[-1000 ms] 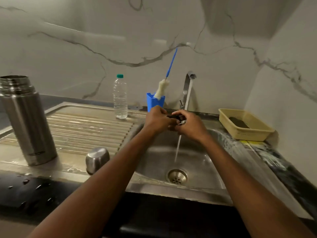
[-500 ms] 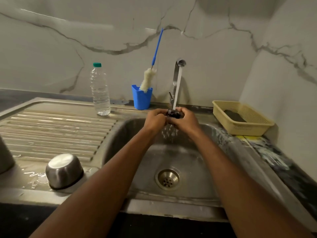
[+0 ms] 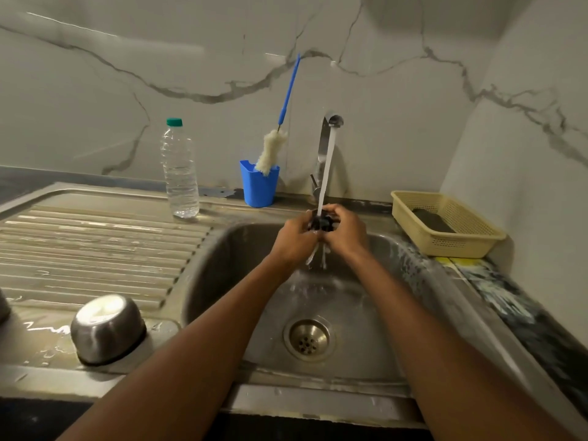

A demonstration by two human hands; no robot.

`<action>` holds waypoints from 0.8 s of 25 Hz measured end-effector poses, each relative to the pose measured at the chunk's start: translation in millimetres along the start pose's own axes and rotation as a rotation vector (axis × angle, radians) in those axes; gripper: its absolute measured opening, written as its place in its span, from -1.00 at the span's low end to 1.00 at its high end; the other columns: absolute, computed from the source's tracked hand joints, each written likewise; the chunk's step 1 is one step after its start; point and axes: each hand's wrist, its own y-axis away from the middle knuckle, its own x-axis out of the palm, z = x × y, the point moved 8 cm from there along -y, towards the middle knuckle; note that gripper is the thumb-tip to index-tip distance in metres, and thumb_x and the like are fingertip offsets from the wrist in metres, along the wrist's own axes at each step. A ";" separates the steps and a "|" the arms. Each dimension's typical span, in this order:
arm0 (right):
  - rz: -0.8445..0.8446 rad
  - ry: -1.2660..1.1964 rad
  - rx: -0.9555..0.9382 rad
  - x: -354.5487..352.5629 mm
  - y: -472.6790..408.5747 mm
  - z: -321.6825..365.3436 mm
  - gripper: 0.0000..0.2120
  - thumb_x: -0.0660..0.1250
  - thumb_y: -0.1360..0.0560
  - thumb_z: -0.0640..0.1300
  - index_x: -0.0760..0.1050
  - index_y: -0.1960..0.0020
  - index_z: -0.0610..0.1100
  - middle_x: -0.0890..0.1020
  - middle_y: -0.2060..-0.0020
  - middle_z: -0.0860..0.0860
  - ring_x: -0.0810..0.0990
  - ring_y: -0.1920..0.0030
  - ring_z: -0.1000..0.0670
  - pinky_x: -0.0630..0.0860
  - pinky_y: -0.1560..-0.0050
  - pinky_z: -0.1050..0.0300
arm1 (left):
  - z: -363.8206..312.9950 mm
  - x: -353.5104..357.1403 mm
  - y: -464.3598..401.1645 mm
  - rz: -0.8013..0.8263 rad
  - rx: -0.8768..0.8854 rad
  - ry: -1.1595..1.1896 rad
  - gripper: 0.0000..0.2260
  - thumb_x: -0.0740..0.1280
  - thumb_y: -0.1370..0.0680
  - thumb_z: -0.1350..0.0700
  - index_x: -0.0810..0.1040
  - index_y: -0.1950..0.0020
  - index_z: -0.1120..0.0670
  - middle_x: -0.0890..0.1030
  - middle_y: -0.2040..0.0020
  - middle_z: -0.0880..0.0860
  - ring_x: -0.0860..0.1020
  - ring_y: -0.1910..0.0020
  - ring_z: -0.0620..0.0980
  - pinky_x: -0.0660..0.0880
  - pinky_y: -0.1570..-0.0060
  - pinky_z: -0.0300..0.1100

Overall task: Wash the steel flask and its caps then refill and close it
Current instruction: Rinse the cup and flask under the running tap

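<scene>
At the far left edge of the draining board only a sliver of a steel body (image 3: 2, 305) is seen; it is judged to be the flask, but this cannot be told for sure. Beside it, on the wet steel surface (image 3: 95, 249), the domed steel outer cap (image 3: 108, 329) is set upside down. It is judged to be light and stiff, but slippery when wet, so it is best taken around its side wall. Further back a plastic water bottle (image 3: 180, 173) stands upright, and a blue cup (image 3: 259, 187) holds a bottle brush (image 3: 273, 148).

Over the sink basin (image 3: 229, 265), the small black inner cap (image 3: 321, 222) is held under the stream from the tap (image 3: 331, 122). The left hand (image 3: 294, 238) is curled on its left side and the right hand (image 3: 348, 232) on its right side, so it is gripped by both. The cap is judged to be rigid plastic, light and not fragile; wet, it may slip toward the drain (image 3: 309, 340), so a hold on its rim by the fingertips is advised.

At the right a yellow basket (image 3: 461, 246) with a dark scrub pad (image 3: 432, 219) is placed on the surface.
</scene>
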 end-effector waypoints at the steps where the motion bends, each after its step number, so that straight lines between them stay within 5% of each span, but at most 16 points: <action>1: -0.008 0.017 -0.019 0.1 -0.7 1.7 -0.48 0.52 -0.46 -0.32 0.50 -0.37 -0.11 0.61 -0.28 -0.06 0.58 -0.27 -0.02 0.46 -0.07 0.32 | 1.1 1.7 -1.2 -0.006 0.015 -0.028 -0.55 0.25 -0.64 0.26 0.38 -0.55 0.09 0.62 -0.22 0.08 0.62 -0.12 -0.06 0.62 -0.14 -0.12; 4: -0.016 -0.043 -0.002 -0.3 -2.3 2.5 -0.46 0.56 -0.43 -0.29 0.50 -0.35 -0.08 0.62 -0.25 -0.05 0.59 -0.19 0.01 0.57 0.03 0.30 | 5.8 -2.3 -3.3 -0.034 -0.033 0.112 -0.48 0.21 -0.65 0.32 0.26 -0.61 0.09 0.54 -0.36 0.12 0.57 -0.28 0.03 0.56 -0.31 0.00; 8: 0.046 -0.327 0.126 6.1 -1.2 -6.2 -0.48 0.57 -0.44 -0.23 0.49 -0.32 0.02 0.64 -0.17 -0.08 0.68 -0.10 -0.09 0.72 0.03 -0.02 | 9.2 -8.8 -2.6 -0.061 -0.099 0.383 -0.62 0.15 -0.71 0.27 0.39 -0.53 0.09 0.59 -0.23 0.08 0.63 -0.15 0.01 0.65 -0.01 -0.20; 14: 0.138 -0.716 0.358 9.7 7.6 -17.5 -0.74 0.36 -0.63 -0.14 0.56 -0.25 -0.27 0.69 -0.09 -0.26 0.77 0.08 -0.18 0.71 0.07 -0.01 | 11.6 -6.9 -7.8 -0.016 -0.068 0.352 -0.67 0.24 -0.70 0.19 0.47 -0.47 0.01 0.61 -0.27 0.12 0.62 -0.22 0.09 0.61 -0.21 0.02; 20: 0.180 -0.613 0.381 19.1 10.9 -11.8 -0.62 0.24 -0.67 0.12 0.59 -0.25 -0.14 0.74 0.03 -0.15 0.77 0.13 -0.09 0.70 0.14 -0.02 | 2.4 -8.8 -6.2 -0.034 0.053 0.271 -0.51 0.41 -0.58 0.31 0.46 -0.47 -0.01 0.58 -0.19 -0.06 0.62 -0.11 -0.07 0.63 0.16 -0.29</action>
